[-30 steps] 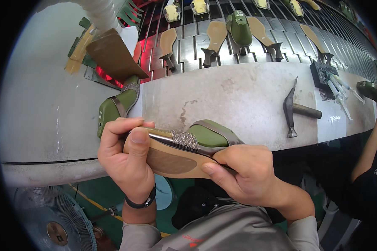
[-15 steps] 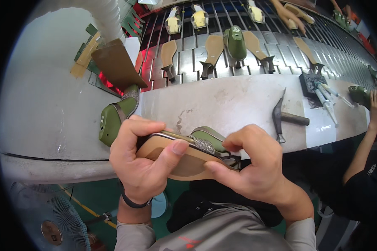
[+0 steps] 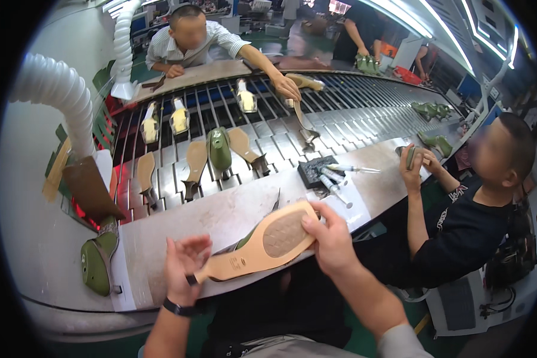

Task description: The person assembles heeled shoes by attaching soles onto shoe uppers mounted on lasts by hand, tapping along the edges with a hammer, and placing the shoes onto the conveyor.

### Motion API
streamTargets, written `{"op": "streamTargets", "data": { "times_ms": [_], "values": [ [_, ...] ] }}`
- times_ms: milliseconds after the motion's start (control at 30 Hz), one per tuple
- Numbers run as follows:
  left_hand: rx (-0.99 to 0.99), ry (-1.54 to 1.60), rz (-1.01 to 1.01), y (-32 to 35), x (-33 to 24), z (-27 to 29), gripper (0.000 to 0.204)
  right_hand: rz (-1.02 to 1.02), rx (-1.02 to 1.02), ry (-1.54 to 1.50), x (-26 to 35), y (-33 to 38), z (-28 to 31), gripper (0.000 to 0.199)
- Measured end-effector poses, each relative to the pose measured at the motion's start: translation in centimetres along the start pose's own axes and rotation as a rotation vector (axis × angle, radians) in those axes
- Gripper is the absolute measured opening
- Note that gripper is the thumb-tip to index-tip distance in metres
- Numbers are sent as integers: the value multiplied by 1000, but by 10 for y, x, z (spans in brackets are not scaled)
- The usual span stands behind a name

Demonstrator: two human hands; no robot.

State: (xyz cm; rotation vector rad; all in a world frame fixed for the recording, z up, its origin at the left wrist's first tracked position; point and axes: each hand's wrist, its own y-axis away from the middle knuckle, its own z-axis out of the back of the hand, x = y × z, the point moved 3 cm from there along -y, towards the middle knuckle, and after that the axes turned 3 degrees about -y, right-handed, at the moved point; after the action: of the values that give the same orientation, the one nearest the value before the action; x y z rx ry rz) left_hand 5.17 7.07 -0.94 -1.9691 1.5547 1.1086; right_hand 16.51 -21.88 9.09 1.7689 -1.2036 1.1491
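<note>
Swung the shoe (image 3: 238, 265) end for end, above the edge of the bench (image 3: 167, 235)! Now gripping its wide end (image 3: 295, 212) in the right hand (image 3: 335, 238), with the left hand (image 3: 181, 262) opened at the dark heel tip (image 3: 192, 279). Showing tan sole (image 3: 253, 253), oval brown patch (image 3: 288, 235).

We see a pale tan shoe sole (image 3: 256, 255) with a grey-brown oval patch (image 3: 287, 234), faintly patterned, and a black heel tip (image 3: 191, 279). Olive green shows behind it, like the olive shoe last (image 3: 95, 267) at far left. The wristband (image 3: 178, 308) is black, the sleeve (image 3: 403, 343) grey. Beyond the off-white, brown-stained worktop (image 3: 161, 235), we find silver conveyor slats (image 3: 274, 143), reddened at the left end, and pale yellow pieces (image 3: 180, 118). One co-worker's shirt (image 3: 221, 37) is white with thin dark stripes; another's top (image 3: 468, 230) is black with white lettering.
</note>
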Motion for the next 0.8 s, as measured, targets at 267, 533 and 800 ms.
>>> {"op": "streamTargets", "data": {
  "times_ms": [267, 533, 800],
  "values": [
    [-129, -526, -429, -21, -42, 22, 68, -113, 316, 476, -94, 75, -16, 43],
    [325, -827, -648, -40, -49, -22, 83, 321, 590, 850, -9, -13, -131, 63],
    [232, -765, -570, -27, -48, 4, 105, 1050, 689, 1035, -32, 10, -148, 36]
  ]
}}
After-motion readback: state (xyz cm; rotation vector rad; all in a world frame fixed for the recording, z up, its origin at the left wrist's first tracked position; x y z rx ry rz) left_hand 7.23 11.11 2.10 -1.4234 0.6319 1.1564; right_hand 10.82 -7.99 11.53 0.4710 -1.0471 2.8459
